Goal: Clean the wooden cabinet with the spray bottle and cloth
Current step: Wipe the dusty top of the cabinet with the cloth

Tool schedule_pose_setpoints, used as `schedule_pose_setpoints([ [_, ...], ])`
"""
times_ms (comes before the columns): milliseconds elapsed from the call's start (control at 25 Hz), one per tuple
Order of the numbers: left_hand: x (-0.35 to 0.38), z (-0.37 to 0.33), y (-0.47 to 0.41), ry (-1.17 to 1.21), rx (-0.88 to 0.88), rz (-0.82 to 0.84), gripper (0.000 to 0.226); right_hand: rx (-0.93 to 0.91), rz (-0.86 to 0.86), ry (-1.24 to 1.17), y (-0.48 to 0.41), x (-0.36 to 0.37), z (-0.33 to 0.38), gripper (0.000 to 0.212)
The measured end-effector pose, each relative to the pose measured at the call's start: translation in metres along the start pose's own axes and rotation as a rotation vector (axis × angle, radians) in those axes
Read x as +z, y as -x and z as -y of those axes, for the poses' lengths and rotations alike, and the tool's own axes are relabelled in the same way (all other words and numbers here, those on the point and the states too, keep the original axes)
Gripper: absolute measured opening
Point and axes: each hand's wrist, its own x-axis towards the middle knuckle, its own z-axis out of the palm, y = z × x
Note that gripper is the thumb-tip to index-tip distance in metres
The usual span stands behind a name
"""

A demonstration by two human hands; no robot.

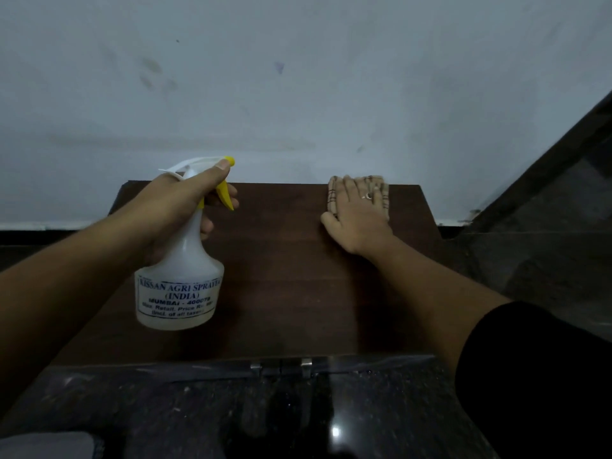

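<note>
Fingers of left hand (pixel 175 207) hold translucent yellow-triggered spray bottle (pixel 185 270); flat right hand (pixel 359 220) presses checked cloth (pixel 333 195).

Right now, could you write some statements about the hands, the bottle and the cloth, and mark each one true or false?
1. The left hand grips the bottle. True.
2. The right hand lies flat on the cloth. True.
3. The cloth is at the near edge of the cabinet. False: it is at the far edge, by the wall.
4. The trigger is red. False: it is yellow.
</note>
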Motion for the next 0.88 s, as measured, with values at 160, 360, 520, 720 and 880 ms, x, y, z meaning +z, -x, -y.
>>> schedule_pose_setpoints([
  [160, -0.040, 0.006, -0.001, 0.011, 0.026, -0.037, 0.050, -0.084, -0.008, -0.023, -0.011, 0.008, 0.076, 0.096],
  [360, -0.091, 0.017, 0.004, 0.025, 0.019, -0.082, 0.051, -0.148, -0.011, -0.051, -0.023, 0.013, 0.144, 0.089],
  [520, -0.133, 0.029, 0.009, 0.006, 0.020, -0.120, 0.053, -0.190, -0.007, -0.061, -0.031, 0.015, 0.190, 0.084],
  [720, -0.176, 0.051, 0.015, 0.004, 0.000, -0.190, 0.055, -0.229, -0.012, -0.057, -0.042, 0.018, 0.242, 0.083],
  [880, -0.197, 0.066, 0.020, 0.039, -0.010, -0.213, 0.055, -0.249, -0.004, -0.067, -0.050, 0.017, 0.279, 0.082],
])
